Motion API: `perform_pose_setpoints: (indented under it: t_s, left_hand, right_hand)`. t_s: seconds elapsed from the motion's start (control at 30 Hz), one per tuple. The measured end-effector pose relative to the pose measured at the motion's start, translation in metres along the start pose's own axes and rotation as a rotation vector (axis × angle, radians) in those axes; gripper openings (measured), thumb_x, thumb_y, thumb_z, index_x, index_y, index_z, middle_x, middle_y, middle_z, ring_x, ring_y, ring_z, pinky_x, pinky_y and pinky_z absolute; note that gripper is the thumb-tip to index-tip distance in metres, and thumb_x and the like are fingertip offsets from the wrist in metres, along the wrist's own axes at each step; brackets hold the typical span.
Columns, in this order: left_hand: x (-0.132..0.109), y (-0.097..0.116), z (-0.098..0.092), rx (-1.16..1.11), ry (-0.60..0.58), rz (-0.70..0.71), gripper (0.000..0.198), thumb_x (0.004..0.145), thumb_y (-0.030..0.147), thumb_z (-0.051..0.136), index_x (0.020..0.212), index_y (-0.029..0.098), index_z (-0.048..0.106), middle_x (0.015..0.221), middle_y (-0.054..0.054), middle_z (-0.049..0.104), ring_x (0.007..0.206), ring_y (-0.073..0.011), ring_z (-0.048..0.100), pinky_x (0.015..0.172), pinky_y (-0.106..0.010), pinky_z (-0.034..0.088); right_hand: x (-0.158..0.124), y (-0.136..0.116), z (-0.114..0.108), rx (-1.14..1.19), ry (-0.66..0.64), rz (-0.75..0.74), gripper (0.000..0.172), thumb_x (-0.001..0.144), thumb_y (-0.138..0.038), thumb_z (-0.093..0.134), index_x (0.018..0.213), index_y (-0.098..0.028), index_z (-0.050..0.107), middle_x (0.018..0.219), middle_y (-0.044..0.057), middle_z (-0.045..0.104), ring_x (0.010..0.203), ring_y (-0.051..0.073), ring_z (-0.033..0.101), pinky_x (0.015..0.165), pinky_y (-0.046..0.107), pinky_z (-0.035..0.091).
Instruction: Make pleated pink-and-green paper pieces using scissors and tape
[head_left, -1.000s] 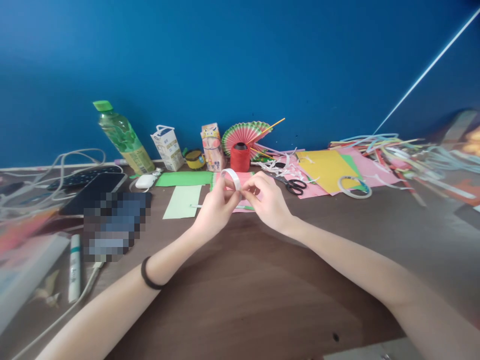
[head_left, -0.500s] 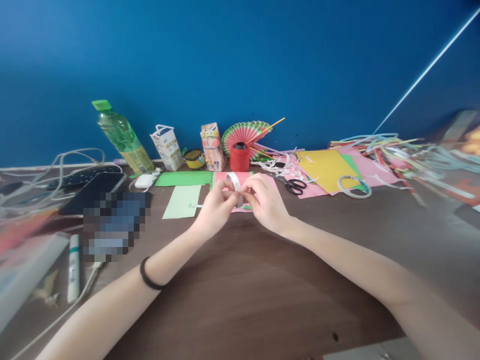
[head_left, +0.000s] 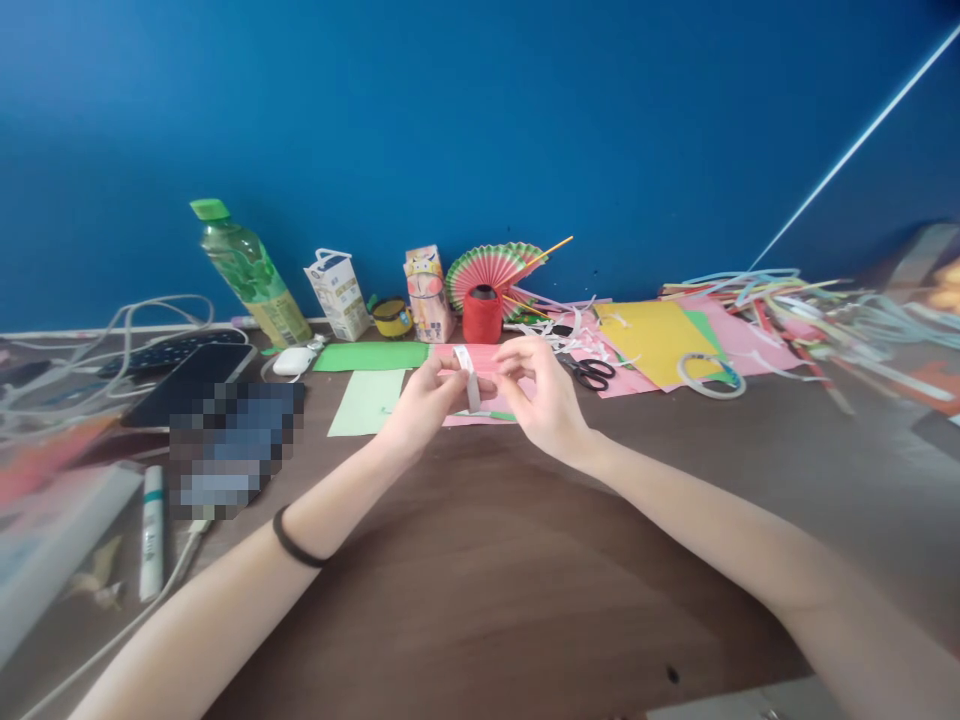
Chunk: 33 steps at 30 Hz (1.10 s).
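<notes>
My left hand (head_left: 424, 405) and my right hand (head_left: 544, 395) meet over the far middle of a brown desk (head_left: 480, 580). Between them stands a small white tape roll (head_left: 468, 376), edge on to me. The left fingers pinch it from the left side. My right thumb and fingers are pinched beside the roll; whether they touch it or hold a tape end I cannot make out. Under the hands lies a pink pleated paper (head_left: 487, 395) with a green edge. A pale green sheet (head_left: 366, 402) lies to the left of it.
Along the blue wall stand a green bottle (head_left: 251, 275), a milk carton (head_left: 337, 293), a red thread spool (head_left: 481, 313) and a paper fan (head_left: 491, 265). Scissors (head_left: 589, 371), another tape ring (head_left: 709, 375), coloured sheets and strips lie right. A phone, cables and glue stick (head_left: 151, 533) lie left.
The tape roll has turned from a ring held up above the fingers to edge-on and lower between them. Both hands have shifted slightly, and the view moved a little.
</notes>
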<state>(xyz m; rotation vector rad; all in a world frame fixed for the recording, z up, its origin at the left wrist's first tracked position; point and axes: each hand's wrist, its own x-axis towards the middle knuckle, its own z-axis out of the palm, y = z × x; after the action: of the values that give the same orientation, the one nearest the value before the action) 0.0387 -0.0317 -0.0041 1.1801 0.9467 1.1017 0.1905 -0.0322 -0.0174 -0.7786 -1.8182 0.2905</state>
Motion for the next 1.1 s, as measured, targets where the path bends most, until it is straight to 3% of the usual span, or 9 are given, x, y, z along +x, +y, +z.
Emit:
perform_pose_setpoints:
  t_s: [0.1,0.27,0.57,0.8,0.97,1.1]
  left_hand:
    - [-0.0006,-0.0012,-0.0009,0.02,-0.006,0.005,0.013,0.078,0.025,0.054,0.083,0.016,0.046,0.071,-0.003,0.068,0.071,-0.0156,0.066,0.081,-0.038,0.048]
    - [-0.0033,-0.0016,-0.0012,0.095,-0.044,0.01,0.022,0.077,0.032,0.056,0.09,0.016,0.049,0.072,-0.001,0.066,0.07,-0.0149,0.064,0.075,-0.033,0.048]
    - [-0.0033,-0.0005,0.0016,0.197,-0.032,0.064,0.023,0.072,0.02,0.055,0.092,0.015,0.046,0.061,0.003,0.06,0.059,-0.01,0.055,0.062,-0.025,0.041]
    - [0.0004,-0.001,-0.0019,0.163,0.023,0.089,0.024,0.072,0.017,0.053,0.095,0.014,0.046,0.061,0.002,0.06,0.064,-0.0124,0.059,0.07,-0.03,0.045]
    - [0.0015,-0.0049,-0.004,0.094,-0.032,0.072,0.031,0.075,0.02,0.051,0.105,0.015,0.047,0.069,0.001,0.061,0.071,-0.0129,0.059,0.076,-0.032,0.043]
    - [-0.0002,-0.0029,-0.0003,0.12,-0.053,0.026,0.041,0.074,0.018,0.054,0.113,0.014,0.042,0.067,0.002,0.06,0.067,-0.011,0.055,0.069,-0.028,0.041]
  right_hand:
    - [0.0016,0.0016,-0.001,-0.01,-0.032,0.027,0.018,0.083,-0.016,0.047,0.101,-0.021,0.048,0.098,0.005,0.053,0.071,0.011,0.055,0.064,0.029,0.049]
    - [0.0029,0.0035,-0.0005,-0.088,-0.044,-0.069,0.007,0.083,-0.017,0.051,0.086,-0.021,0.055,0.086,0.003,0.055,0.078,0.014,0.055,0.066,0.03,0.047]
    - [0.0003,0.0017,0.003,-0.161,-0.039,-0.12,0.011,0.083,-0.013,0.051,0.074,-0.021,0.05,0.073,0.001,0.057,0.074,0.015,0.052,0.071,0.032,0.042]
    - [-0.0031,-0.0031,0.0039,-0.174,-0.104,-0.167,0.014,0.084,-0.011,0.046,0.074,-0.02,0.049,0.074,0.003,0.056,0.074,0.016,0.049,0.069,0.031,0.04]
    - [-0.0001,-0.0027,0.0025,-0.094,-0.049,-0.068,0.009,0.083,-0.013,0.048,0.081,-0.021,0.05,0.08,0.002,0.056,0.075,0.014,0.052,0.071,0.031,0.042]
    - [0.001,-0.002,0.0022,-0.058,-0.033,-0.004,0.007,0.083,-0.014,0.049,0.083,-0.021,0.051,0.083,0.002,0.056,0.074,0.013,0.053,0.07,0.03,0.043]
